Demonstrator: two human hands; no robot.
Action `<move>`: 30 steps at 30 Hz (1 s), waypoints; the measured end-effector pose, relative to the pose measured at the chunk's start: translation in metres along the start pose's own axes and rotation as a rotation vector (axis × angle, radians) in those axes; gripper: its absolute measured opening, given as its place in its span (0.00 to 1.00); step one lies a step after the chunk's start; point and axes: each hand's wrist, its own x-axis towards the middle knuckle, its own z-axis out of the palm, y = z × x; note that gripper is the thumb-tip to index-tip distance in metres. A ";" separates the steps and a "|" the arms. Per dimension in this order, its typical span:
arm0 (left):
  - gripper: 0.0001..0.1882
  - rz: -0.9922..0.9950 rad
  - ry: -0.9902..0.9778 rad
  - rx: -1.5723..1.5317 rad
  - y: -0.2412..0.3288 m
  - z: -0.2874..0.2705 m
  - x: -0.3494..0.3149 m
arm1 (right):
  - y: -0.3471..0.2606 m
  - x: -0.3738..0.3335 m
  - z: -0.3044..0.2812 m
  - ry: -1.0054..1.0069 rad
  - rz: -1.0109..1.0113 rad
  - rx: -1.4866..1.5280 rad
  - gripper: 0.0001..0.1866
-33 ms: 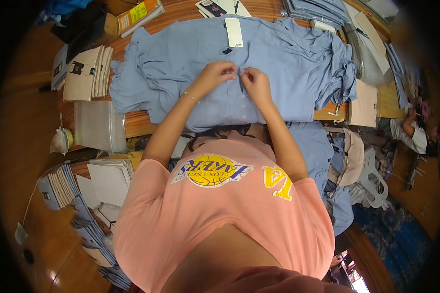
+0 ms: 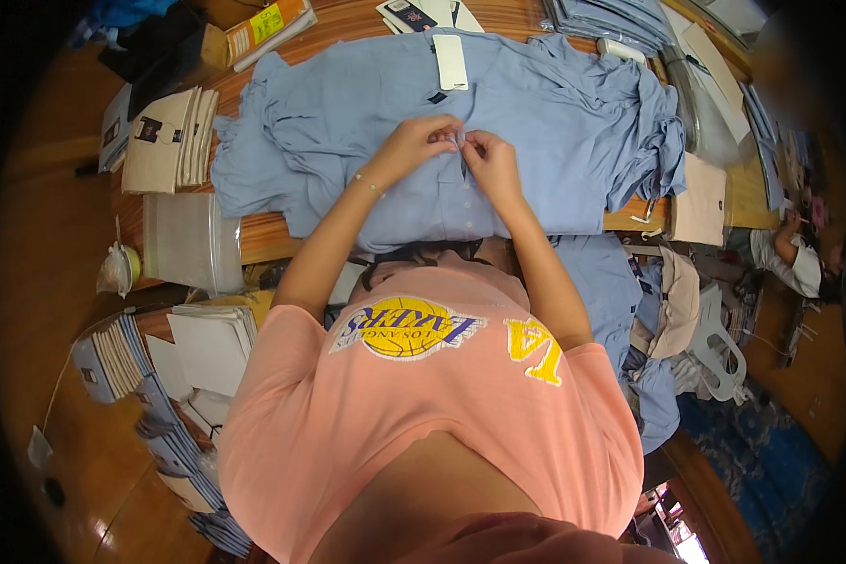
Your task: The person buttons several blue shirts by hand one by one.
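A light blue button-front shirt (image 2: 545, 141) lies spread across the wooden table, with its short, gathered sleeves out to both sides. A white hang tag (image 2: 450, 62) rests near its collar, beyond my hands. My left hand (image 2: 421, 150) and my right hand (image 2: 493, 167) meet at the shirt's front placket, fingertips almost touching. Both pinch the cloth between thumb and fingers. Whether a button sits in the pinch is too small to tell. Several small pale buttons (image 2: 467, 204) run down the placket on the near side of my fingers.
Folded beige garments (image 2: 164, 155) and clear plastic bags (image 2: 193, 246) lie at the table's left. Folded blue garments (image 2: 611, 23) are stacked at the far right. A beige piece (image 2: 698, 199) lies on the right edge. White cards (image 2: 211, 348) and more folded garments sit lower left.
My fingertips have drawn closer together on the placket, and a bit of cloth is now lifted between them. The rest of the shirt lies as before.
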 end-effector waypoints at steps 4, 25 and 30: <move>0.07 0.302 0.052 0.095 0.009 -0.005 0.003 | -0.011 -0.010 -0.003 0.045 -0.009 0.235 0.10; 0.07 0.418 0.386 -0.018 0.190 -0.103 -0.007 | -0.168 0.042 -0.163 -0.187 -0.655 -0.064 0.10; 0.08 0.001 0.245 -0.093 0.113 -0.031 -0.059 | -0.084 -0.029 -0.103 -0.259 -0.258 0.271 0.10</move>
